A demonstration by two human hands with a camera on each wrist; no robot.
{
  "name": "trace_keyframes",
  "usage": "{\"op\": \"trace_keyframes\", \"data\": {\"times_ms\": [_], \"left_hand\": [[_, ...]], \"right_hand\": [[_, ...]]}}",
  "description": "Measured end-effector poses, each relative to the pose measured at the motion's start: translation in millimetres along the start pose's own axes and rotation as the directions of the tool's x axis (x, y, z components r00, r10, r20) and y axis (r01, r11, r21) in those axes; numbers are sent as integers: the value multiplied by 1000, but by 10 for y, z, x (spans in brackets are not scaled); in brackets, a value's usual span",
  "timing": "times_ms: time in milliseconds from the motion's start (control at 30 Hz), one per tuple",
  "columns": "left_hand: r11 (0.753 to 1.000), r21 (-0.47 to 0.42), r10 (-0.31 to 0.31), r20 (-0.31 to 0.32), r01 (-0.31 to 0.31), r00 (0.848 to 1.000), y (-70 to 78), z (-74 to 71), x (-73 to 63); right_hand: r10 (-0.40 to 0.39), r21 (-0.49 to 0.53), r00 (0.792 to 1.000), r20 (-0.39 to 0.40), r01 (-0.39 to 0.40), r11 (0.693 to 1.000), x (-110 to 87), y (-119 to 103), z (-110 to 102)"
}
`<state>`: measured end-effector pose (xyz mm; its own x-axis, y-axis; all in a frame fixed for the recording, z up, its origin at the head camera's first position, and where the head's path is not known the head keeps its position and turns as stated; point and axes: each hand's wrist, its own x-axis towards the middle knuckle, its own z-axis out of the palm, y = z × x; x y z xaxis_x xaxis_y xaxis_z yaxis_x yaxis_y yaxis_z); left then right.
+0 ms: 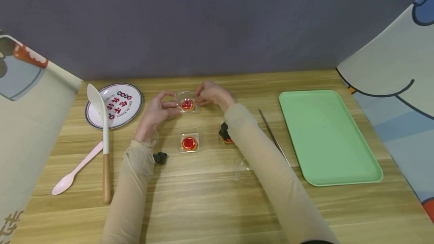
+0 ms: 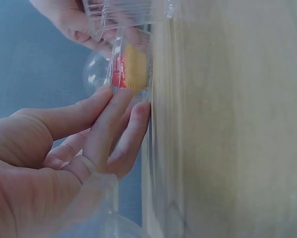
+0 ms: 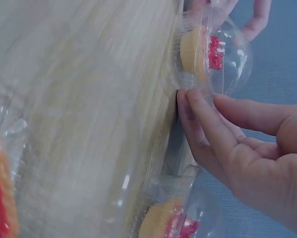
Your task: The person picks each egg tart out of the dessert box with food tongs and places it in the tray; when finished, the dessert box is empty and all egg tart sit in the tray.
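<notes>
A clear plastic box with a domed lid (image 1: 186,96) holds a red-topped, yellow-based tart (image 1: 187,104) between the two hands, low at the tabletop. The left hand (image 1: 162,109) pinches its left edge between thumb and fingers, as the left wrist view shows. At the opposite edge, the thumb and fingers of the right hand (image 3: 253,141) pinch the rim. Nearer the person stands another clear box (image 1: 197,150) with a similar tart (image 1: 189,144). Beside the right forearm sits a tart partly under black pieces (image 1: 224,132); the sleeve hides part of it.
Loose clear domed lids (image 1: 242,169) lie near the right forearm. Black pieces (image 1: 161,157) lie by the left sleeve. Leftward are a plate (image 1: 130,114), a wooden-handled ladle (image 1: 106,176) and a pink spoon (image 1: 66,182). Rightward are a thin stick (image 1: 274,136) and a green tray (image 1: 329,138).
</notes>
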<state>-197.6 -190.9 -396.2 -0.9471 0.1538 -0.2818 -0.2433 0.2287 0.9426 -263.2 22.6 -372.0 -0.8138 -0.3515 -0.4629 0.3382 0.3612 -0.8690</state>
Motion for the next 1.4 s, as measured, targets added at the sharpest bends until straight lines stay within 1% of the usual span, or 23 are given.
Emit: {"op": "trace_keyframes", "data": {"times_ms": [100,233,333,400,500,567,667,767,867,933,1000,1033,1067,1133,1167,1233,1267,1300,1367,1400], "left_hand": [[1000,-3,13,6,-13,1000,4,-3,10],[1000,-4,28,22,-28,999,-8,-15,33],[999,18,29,29,-30,999,-22,-20,47],[999,42,26,37,-28,999,-24,-16,48],[997,74,21,39,-24,999,-11,-10,41],[998,66,11,39,-13,999,7,-3,35],[999,54,-1,34,-1,999,32,-7,24],[998,61,5,29,-7,1000,65,-25,-3],[996,78,34,5,-35,999,115,-67,-52],[995,83,62,-17,-60,998,156,-111,-91],[992,93,92,-53,-87,994,191,-166,-128],[989,104,115,-73,-107,991,199,-198,-143],[987,101,133,-89,-124,987,205,-231,-157],[983,89,170,-135,-159,976,204,-296,-172],[980,86,190,-163,-178,968,199,-326,-178],[971,84,236,-227,-223,945,186,-378,-181],[968,81,249,-261,-236,933,185,-398,-183],[964,86,266,-299,-252,916,182,-414,-181],[956,94,291,-370,-277,882,178,-441,-181],[956,80,291,-400,-283,869,177,-454,-179]], "right_hand": [[-2,-10,1000,3,2,1000,-3,-6,-12],[12,42,1000,3,-12,999,-5,13,-30],[19,47,1000,4,-19,999,-23,36,-41],[15,12,1000,-4,-15,1000,-41,48,-49],[-19,-74,999,-27,17,997,-74,43,-50],[-44,-134,998,-42,38,990,-97,27,-48],[-93,-236,994,-56,77,969,-124,-14,-30],[-129,-315,990,-59,104,943,-141,-61,-8],[-184,-380,981,-56,149,913,-159,-127,17],[-219,-405,975,-49,181,896,-176,-185,36],[-248,-443,968,-44,203,873,-193,-254,65],[-263,-459,964,-37,217,861,-198,-286,84],[-277,-458,961,-28,234,857,-203,-311,106],[-307,-440,952,-10,271,856,-204,-351,155],[-325,-417,946,-1,295,860,-199,-365,181],[-369,-342,929,10,350,872,-186,-382,234],[-387,-291,922,8,372,882,-175,-389,260],[-401,-231,916,5,391,891,-163,-398,286],[-412,-100,911,-8,409,907,-131,-414,342],[-413,-44,911,-19,412,910,-109,-421,373]]}}
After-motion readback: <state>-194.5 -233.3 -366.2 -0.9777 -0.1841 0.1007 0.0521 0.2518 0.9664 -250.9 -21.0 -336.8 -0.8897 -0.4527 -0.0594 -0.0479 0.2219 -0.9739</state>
